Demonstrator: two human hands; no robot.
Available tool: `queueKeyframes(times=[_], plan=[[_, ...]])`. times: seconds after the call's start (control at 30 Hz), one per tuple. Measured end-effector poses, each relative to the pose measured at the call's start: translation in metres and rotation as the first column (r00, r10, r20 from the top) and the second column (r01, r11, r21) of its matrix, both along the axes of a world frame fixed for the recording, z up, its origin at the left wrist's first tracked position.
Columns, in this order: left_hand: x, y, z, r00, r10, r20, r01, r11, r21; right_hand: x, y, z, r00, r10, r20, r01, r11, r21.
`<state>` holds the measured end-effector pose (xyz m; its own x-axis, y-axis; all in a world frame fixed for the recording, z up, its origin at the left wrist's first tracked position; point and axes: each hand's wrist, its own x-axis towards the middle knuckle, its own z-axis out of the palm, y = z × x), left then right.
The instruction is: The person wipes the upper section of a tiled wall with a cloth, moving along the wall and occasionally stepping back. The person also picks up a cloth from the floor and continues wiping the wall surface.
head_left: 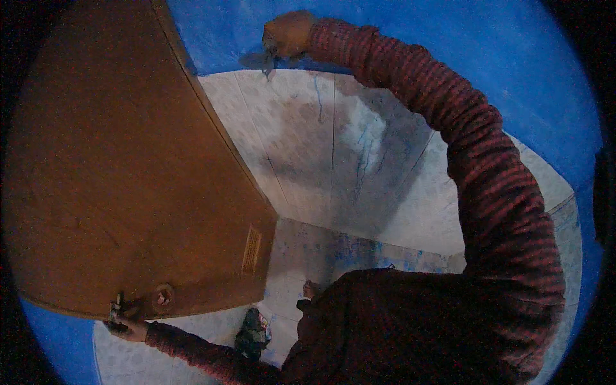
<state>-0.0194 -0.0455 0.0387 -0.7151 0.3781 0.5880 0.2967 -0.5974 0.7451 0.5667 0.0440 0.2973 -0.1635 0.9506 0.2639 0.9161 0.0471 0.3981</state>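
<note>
Right hand point(289, 35) closed on dark tool point(258, 61) at lower edge of blue wall point(423, 25); left hand point(133, 329) at door point(128, 160), grip unclear. Wall looks coated; tiles point(301, 128) left streaked.

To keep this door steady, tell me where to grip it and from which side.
Probably best: grip the door by its edge near the round fitting, from the picture's lower side. The panel is broad and flat; that edge is exposed, with the left hand at it.
</note>
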Motion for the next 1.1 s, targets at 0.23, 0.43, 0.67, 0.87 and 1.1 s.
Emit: queueKeyframes(times=[0.23, 0.43, 0.67, 0.87, 1.1], plan=[[0.006, -0.006, 0.001, 0.994, -0.071, -0.078, 0.077, 0.995, 0.070, 0.028, -0.032, 0.011, 0.999, 0.006, 0.054, -0.009, 0.998, 0.056], [-0.001, 0.002, 0.004, 0.984, -0.149, -0.101, 0.153, 0.988, 0.030, 0.017, -0.066, 0.026, 0.993, -0.049, 0.109, 0.044, 0.998, 0.047], [0.005, 0.012, -0.011, 0.991, -0.116, -0.065, 0.119, 0.992, 0.038, 0.028, -0.110, 0.043, 0.990, -0.031, 0.138, 0.030, 1.000, 0.008], [0.024, 0.013, -0.002, 0.978, -0.203, 0.044, 0.197, 0.973, 0.116, 0.032, -0.157, 0.052, 0.978, -0.055, 0.200, 0.044, 0.997, 0.059], [0.035, 0.005, -0.013, 0.996, -0.081, 0.023, 0.080, 0.997, 0.022, 0.054, -0.215, 0.075, 0.990, -0.048, 0.132, 0.028, 0.988, 0.151]])
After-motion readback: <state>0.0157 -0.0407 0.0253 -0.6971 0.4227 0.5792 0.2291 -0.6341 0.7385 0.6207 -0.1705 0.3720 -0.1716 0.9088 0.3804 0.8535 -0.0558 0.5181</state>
